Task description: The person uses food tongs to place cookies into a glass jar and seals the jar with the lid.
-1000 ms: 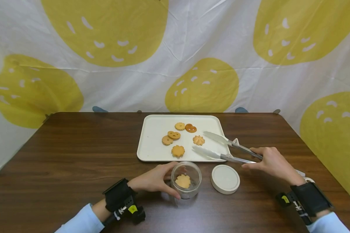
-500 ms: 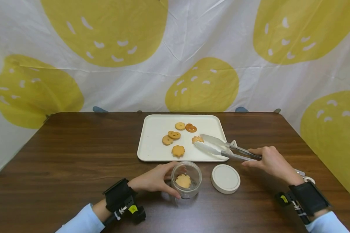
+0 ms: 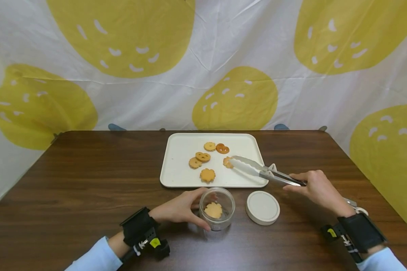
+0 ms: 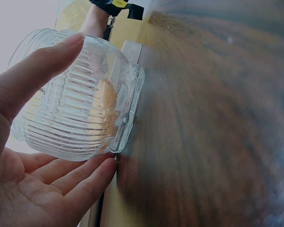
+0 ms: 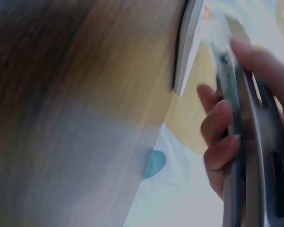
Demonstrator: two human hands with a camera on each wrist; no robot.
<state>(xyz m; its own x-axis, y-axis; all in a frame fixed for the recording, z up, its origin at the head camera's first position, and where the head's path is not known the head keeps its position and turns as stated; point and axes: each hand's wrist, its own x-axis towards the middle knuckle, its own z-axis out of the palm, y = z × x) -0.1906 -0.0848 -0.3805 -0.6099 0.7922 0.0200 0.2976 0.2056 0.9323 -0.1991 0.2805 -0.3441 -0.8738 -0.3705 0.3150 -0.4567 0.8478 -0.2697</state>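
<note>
Left hand point(image 3: 178, 207) is cupping the glass jar point(image 3: 217, 209) at lower centre; right hand point(image 3: 317, 188) is squeezing tongs point(image 3: 257, 170) narrowly on a cookie point(image 3: 227, 162).

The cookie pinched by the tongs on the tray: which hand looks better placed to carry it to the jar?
Right hand, probably: it grips the tongs closed on the cookie. The left hand holds the glass jar.
</note>
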